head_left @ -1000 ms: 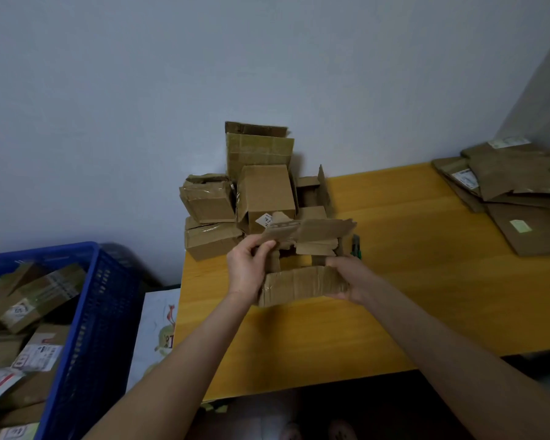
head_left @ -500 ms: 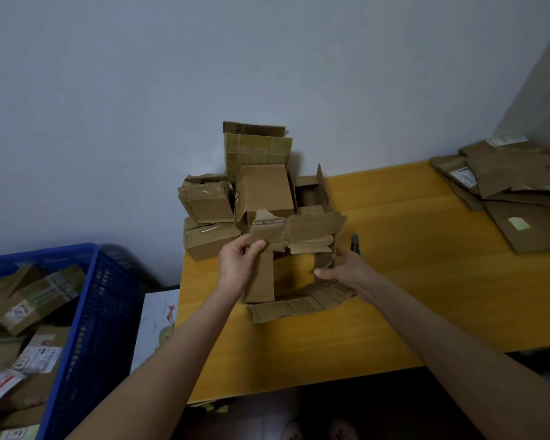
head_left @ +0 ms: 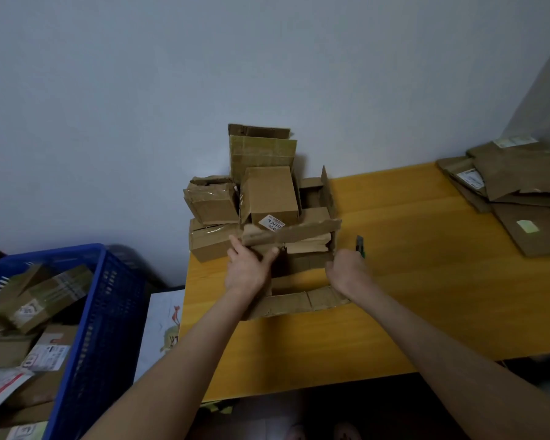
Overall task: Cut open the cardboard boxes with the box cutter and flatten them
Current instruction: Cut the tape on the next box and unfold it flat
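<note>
- Blue basket (head_left: 108, 296), lower left: holds boxes.
- Opened box (head_left: 286, 304), centre, on yellow table (head_left: 426, 296): my left hand (head_left: 248, 268) pinches its left flap; my right hand (head_left: 346, 271) curls round its right wall.
- Box cutter (head_left: 360, 246): lies on the table, just beyond my right hand.
- Box pile (head_left: 269, 195): directly behind, against the wall.
- Flattened cardboard (head_left: 521, 185): right edge.

A plain pale grey-blue wall (head_left: 140, 90) fills the whole upper half, and a second wall (head_left: 546, 100) angles in at the upper right. The yellow-orange wooden surface (head_left: 410, 281) runs from centre to the right edge. At lower left stands a blue plastic crate (head_left: 108, 312), with an illustrated sheet (head_left: 162, 325) beside it. The floor (head_left: 299, 417) along the bottom is dark, and the light is dim throughout.
</note>
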A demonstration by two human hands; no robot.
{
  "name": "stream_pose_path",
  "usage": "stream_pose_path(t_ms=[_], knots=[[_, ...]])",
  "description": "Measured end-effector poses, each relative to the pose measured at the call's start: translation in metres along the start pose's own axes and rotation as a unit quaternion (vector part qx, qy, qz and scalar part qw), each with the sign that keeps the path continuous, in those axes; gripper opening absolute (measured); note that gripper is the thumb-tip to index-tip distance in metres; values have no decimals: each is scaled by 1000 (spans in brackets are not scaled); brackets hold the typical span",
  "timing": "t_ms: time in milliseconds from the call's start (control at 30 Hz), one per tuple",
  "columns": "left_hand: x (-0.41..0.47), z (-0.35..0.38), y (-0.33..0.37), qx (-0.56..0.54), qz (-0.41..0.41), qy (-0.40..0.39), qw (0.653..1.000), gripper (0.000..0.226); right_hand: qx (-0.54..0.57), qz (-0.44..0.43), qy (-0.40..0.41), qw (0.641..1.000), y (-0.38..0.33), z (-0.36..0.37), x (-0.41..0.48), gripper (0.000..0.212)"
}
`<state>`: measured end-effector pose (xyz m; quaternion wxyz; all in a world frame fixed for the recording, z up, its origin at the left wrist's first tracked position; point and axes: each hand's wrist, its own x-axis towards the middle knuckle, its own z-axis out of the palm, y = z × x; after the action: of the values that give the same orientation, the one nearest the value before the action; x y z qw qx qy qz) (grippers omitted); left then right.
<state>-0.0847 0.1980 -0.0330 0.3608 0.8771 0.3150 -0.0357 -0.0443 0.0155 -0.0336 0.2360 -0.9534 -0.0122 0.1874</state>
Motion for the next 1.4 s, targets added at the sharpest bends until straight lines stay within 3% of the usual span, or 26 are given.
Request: stream_pose_path(t_ms=[67, 133, 233, 400, 533, 600, 667, 700, 733, 767, 800, 867, 967, 1033, 1100, 1167, 1200, 1267, 1333, 1400], knots=[[-5, 4, -2, 33, -28, -24, 999, 134, -5, -16, 14, 1000, -4, -2, -1, 38], [-5, 6, -6, 51, -31, -23, 998, 135, -9, -32, 24, 999, -5, -5, -1, 38], [1, 3, -10, 33, 4, -38, 999, 105, 8, -34, 20, 999, 2, -4, 1, 37], [0, -24, -14, -133, 61, -157, 977, 23, 18, 0, 27, 999, 23, -10, 12, 38], [-1, -44, -17, -266, 46, -180, 946, 12, 113, -1, -1, 994, 39, -11, 17, 23], [-1, -46, -21, -245, 59, -197, 947, 14, 320, 22, -60, 945, 43, -12, 13, 12], [0, -46, -25, -192, 83, -212, 955, 13, 558, 74, -145, 814, 51, -15, 9, 18], [-1, -46, -27, -166, 97, -216, 957, 13, 636, 101, -183, 743, 57, -16, 11, 11], [-2, -45, -29, -135, 115, -219, 960, 13, 678, 129, -203, 695, 63, -16, 13, 18], [-3, -44, -31, -95, 140, -222, 960, 14, 690, 148, -214, 675, 69, -16, 15, 37], [-3, -43, -33, -47, 169, -226, 958, 17, 690, 167, -220, 669, 75, -15, 18, 51], [-4, -36, -40, 61, 235, -235, 941, 20, 682, 187, -220, 672, 80, -15, 20, 61], [-6, -27, -56, 147, 319, -227, 908, 33, 589, 209, -226, 747, 78, -11, 17, 49], [-4, -17, -69, 181, 351, -238, 887, 39, 549, 227, -226, 772, 79, -6, 17, 37], [-4, -9, -82, 201, 315, -295, 879, 49, 516, 247, -218, 791, 76, -2, 15, 24], [-9, -4, -86, 71, 173, -338, 922, 86, 503, 266, -220, 792, 78, 9, 15, 25], [-10, 0, -88, -24, 86, -317, 944, 97, 503, 268, -226, 790, 78, 13, 15, 32], [-4, 8, -91, -168, -56, -231, 957, 94, 511, 268, -229, 784, 79, 25, 17, 52], [5, 15, -95, -238, -168, -221, 931, 98, 532, 276, -236, 765, 73, 29, 15, 52], [10, 19, -97, -285, -226, -245, 899, 94, 536, 276, -245, 759, 69, 31, 16, 46]])
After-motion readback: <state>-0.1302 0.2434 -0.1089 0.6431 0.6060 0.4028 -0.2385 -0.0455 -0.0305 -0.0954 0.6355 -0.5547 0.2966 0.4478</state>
